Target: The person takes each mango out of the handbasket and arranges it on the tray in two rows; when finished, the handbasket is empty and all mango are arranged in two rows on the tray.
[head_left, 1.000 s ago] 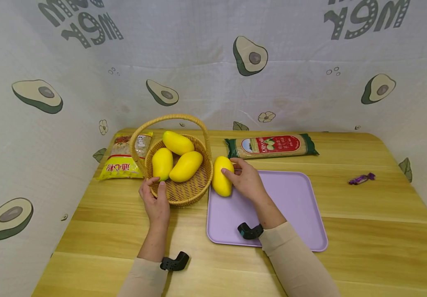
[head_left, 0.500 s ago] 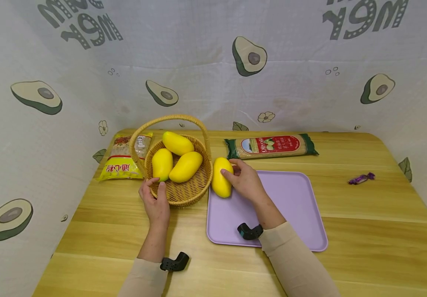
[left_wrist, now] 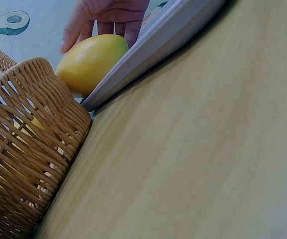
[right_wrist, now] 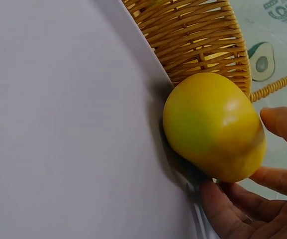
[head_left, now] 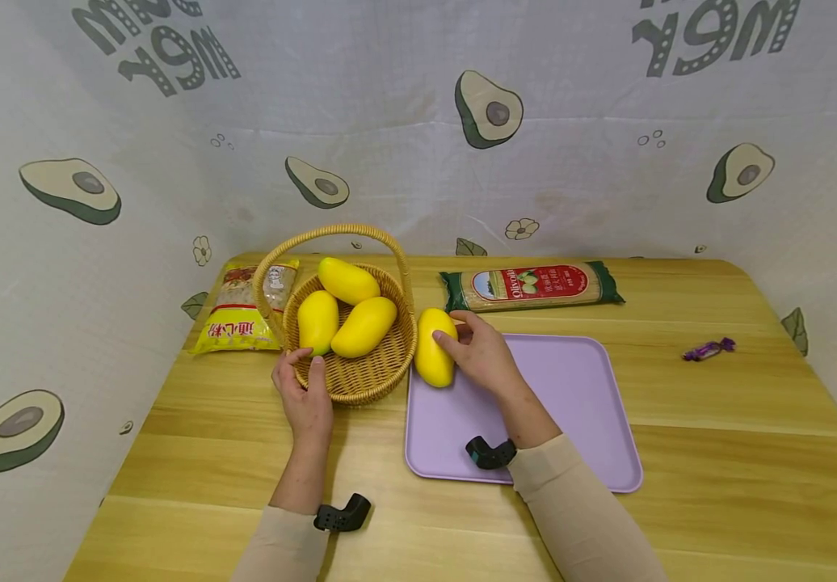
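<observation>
In the head view my right hand [head_left: 486,352] holds a yellow mango [head_left: 435,347] at the tray's far left corner, thumb on its top and fingers around its far side. The right wrist view has the mango [right_wrist: 213,127] close against the basket, thumb and fingers about its end. My left hand [head_left: 305,398] grips the near left rim of a round wicker basket [head_left: 368,380] with a tall handle. Inside the basket lie three more yellow mangoes [head_left: 363,327]. Beneath the right hand is a flat lilac tray [head_left: 564,388]. The left wrist view catches the basket [left_wrist: 39,144] from low down.
A yellow-and-clear bag of pasta [head_left: 237,311] lies behind the basket's left side. Behind the tray is a long pack of spaghetti [head_left: 531,286] with green ends. A purple wrapped candy [head_left: 709,350] lies at right on the wooden table [head_left: 738,469]. A printed cloth [head_left: 404,121] hangs around the table.
</observation>
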`<action>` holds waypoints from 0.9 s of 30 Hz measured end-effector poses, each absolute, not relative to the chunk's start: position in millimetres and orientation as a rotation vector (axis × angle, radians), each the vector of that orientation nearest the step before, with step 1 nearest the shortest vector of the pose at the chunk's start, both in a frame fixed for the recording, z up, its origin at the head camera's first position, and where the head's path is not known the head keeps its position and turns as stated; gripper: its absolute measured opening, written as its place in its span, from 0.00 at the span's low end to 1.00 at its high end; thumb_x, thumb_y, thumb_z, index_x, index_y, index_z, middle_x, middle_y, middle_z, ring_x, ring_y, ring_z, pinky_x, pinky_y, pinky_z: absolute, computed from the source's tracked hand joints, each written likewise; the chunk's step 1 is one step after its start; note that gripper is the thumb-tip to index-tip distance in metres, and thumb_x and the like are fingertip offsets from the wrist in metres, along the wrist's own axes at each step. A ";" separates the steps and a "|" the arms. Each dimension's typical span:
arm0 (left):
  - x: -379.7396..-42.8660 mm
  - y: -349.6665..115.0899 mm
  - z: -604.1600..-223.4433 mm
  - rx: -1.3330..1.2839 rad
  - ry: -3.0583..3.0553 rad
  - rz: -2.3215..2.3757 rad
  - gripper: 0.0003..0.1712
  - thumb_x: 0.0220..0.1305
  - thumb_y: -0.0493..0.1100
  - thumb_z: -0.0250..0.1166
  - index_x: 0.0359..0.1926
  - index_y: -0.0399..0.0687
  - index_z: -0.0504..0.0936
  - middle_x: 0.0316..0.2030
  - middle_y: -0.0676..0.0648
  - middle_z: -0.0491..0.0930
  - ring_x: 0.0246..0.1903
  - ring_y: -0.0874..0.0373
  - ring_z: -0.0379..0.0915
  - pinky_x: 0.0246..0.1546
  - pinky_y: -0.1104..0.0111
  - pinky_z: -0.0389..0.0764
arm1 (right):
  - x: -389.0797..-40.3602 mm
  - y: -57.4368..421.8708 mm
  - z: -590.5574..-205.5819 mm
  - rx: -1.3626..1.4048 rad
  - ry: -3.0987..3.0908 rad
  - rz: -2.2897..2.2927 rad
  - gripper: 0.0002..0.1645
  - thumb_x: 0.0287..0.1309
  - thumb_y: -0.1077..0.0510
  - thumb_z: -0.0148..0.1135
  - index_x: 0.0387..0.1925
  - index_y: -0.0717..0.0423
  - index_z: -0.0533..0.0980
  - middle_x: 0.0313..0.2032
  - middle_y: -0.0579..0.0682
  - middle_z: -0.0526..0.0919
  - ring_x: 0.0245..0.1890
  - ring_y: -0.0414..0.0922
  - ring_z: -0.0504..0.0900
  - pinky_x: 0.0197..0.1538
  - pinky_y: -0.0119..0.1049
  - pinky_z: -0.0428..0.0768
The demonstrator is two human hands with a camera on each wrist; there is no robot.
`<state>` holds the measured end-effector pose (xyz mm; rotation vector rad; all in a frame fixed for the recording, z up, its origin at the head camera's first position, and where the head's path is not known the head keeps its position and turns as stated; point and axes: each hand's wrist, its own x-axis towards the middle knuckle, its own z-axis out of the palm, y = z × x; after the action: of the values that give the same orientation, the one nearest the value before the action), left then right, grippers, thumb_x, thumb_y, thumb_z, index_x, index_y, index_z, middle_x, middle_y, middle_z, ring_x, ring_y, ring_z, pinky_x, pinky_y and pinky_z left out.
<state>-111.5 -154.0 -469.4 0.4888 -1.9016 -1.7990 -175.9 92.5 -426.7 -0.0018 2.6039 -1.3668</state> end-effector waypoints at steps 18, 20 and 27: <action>-110.8 -153.1 -466.5 0.479 -1.896 -1.783 0.15 0.71 0.40 0.58 0.54 0.35 0.73 0.71 0.37 0.56 0.78 0.45 0.45 0.79 0.47 0.46 | -165.2 96.5 -397.9 -0.033 2.791 -1.243 0.40 0.66 0.39 0.63 0.74 0.46 0.65 0.67 0.55 0.74 0.63 0.57 0.77 0.59 0.57 0.80; -111.0 -153.3 -466.7 0.477 -1.897 -1.778 0.15 0.71 0.40 0.58 0.54 0.35 0.73 0.71 0.37 0.56 0.78 0.45 0.45 0.79 0.47 0.46 | -160.3 94.6 -390.4 -0.074 2.819 -1.228 0.40 0.66 0.39 0.64 0.74 0.46 0.66 0.69 0.55 0.73 0.62 0.58 0.77 0.60 0.58 0.80; -111.3 -153.4 -468.1 0.476 -1.895 -1.774 0.14 0.71 0.39 0.58 0.53 0.36 0.73 0.70 0.37 0.57 0.77 0.45 0.46 0.79 0.49 0.45 | -139.1 80.2 -371.5 -0.268 2.826 -1.178 0.40 0.62 0.40 0.68 0.72 0.46 0.68 0.69 0.54 0.72 0.56 0.57 0.83 0.56 0.53 0.84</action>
<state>-111.3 -153.4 -468.1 0.4764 -1.8951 -1.7744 -139.1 80.2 -371.5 -0.2678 2.8257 -1.1780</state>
